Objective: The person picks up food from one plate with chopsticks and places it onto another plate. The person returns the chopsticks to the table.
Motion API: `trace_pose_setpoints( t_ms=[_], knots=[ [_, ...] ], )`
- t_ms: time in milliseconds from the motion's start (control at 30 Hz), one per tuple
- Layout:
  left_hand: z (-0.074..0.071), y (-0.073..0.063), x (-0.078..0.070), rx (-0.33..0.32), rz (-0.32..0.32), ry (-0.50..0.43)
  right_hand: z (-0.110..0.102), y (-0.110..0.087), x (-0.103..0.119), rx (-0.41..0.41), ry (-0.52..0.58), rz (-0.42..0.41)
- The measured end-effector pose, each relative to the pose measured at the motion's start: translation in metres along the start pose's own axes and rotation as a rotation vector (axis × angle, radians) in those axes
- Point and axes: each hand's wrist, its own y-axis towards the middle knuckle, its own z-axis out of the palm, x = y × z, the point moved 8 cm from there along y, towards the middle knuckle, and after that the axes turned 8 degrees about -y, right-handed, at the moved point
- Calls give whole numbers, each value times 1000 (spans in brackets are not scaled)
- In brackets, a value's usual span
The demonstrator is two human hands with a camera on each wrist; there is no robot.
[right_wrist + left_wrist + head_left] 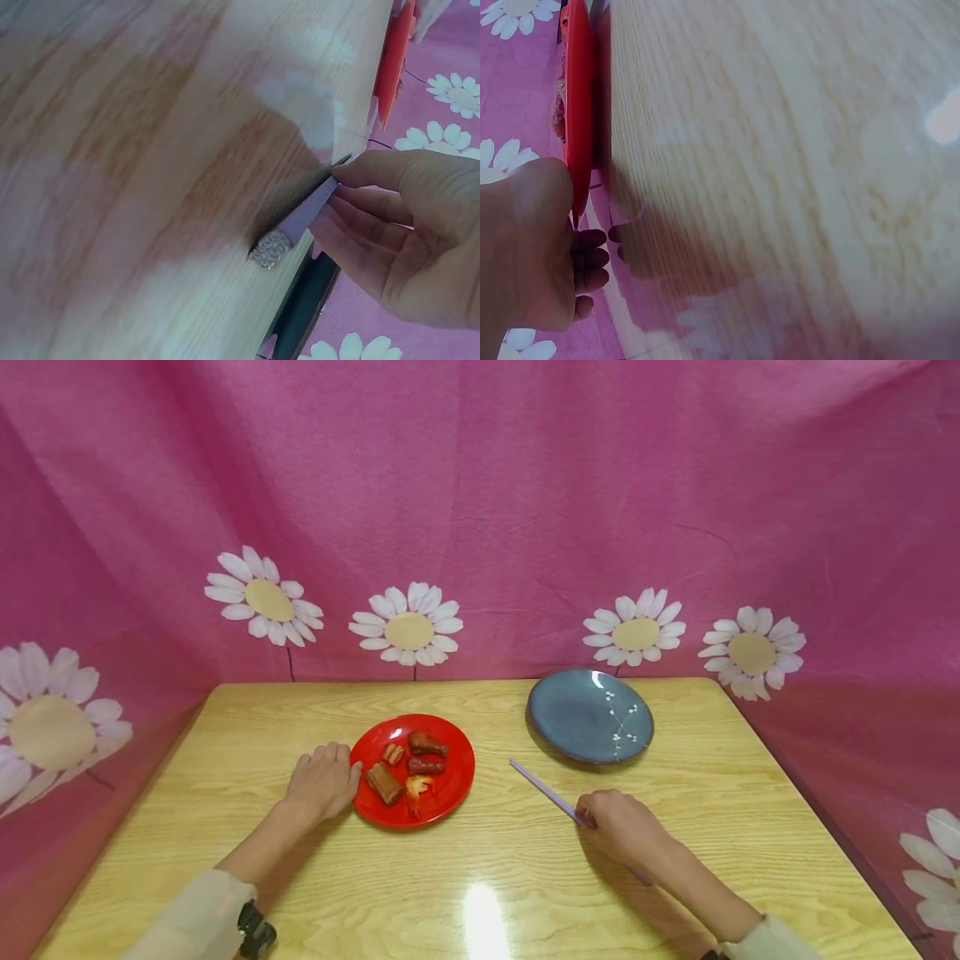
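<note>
In the head view, the left hand [324, 783] is left of centre, its thumb touching the rim of a red plate [453, 789] that bears brown and reddish food pieces [385, 783]. Right of centre, the right hand [622, 827] pinches a lilac strip [546, 790], slanting toward the lower right; a blue plate [573, 714] (white sprig on it) sits above.

In the left wrist view, at lower left, the rim lies between thumb and fingers; whether they squeeze it I cannot tell.

In the right wrist view, thumb and fingers grip the strip, its glittery end [270, 250] near centre.
</note>
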Motion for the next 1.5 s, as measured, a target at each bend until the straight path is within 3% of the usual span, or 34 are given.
trace_pose_setpoints(
  t_ms=[367,767,1500],
  knots=[
    [-1,-1,-1,18,-5,14,-3,1,2,-25,3,-37],
    [-1,-1,0,17,-3,14,-1,1,0,-75,-54,-14],
    [-1,-1,-2,15,7,18,-1,-1,-5,-115,-90,95]
  ],
)
